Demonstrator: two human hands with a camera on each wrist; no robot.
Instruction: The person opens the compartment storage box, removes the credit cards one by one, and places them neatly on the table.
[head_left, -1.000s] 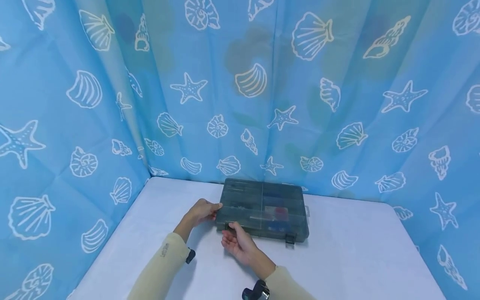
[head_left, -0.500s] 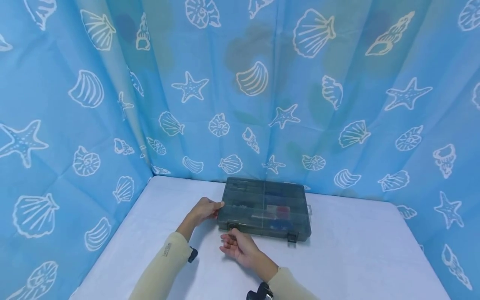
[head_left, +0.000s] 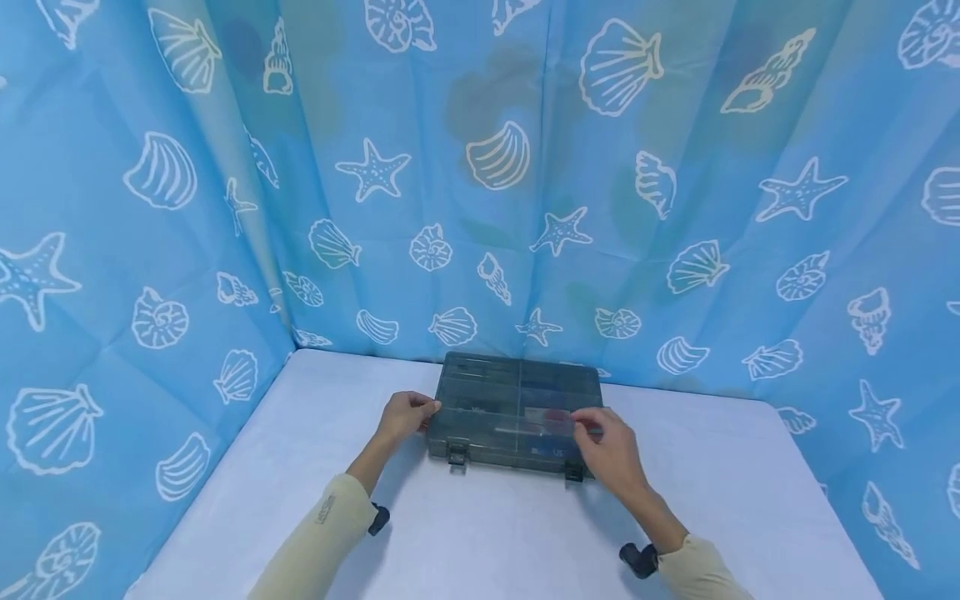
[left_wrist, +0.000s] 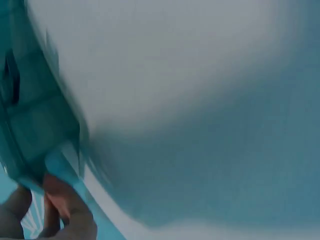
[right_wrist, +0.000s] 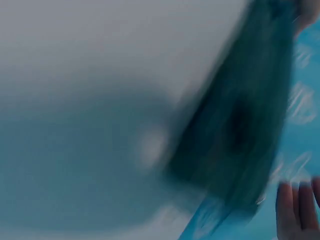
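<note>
A flat, smoky-grey translucent plastic organiser case (head_left: 516, 412) lies closed on the white-covered table (head_left: 720, 517), toward its far edge and just in front of the blue curtain printed with white shells and starfish (head_left: 675, 167). Through the lid I can make out dividers and a few small red and blue items inside, too faint to name. Two dark latches sit on the near edge; the left latch (head_left: 456, 456) hangs flipped down, while the right latch (head_left: 573, 472) is partly behind the person's wrist.

The left hand (head_left: 405, 414) grips the case's left end, with curled fingers on the edge and the thumb on top; the left wrist view, though blurred, shows fingertips (left_wrist: 60, 200) pressed against the teal-looking wall. The right hand (head_left: 609, 446) rests on the lid's near right corner, fingers bent over the top, and whether it pinches the edge or only presses I cannot tell. Both forearms wear pale cream sleeves (head_left: 322, 533). The right wrist view is smeared, showing only the dark case and fingertips (right_wrist: 295, 205).
</note>
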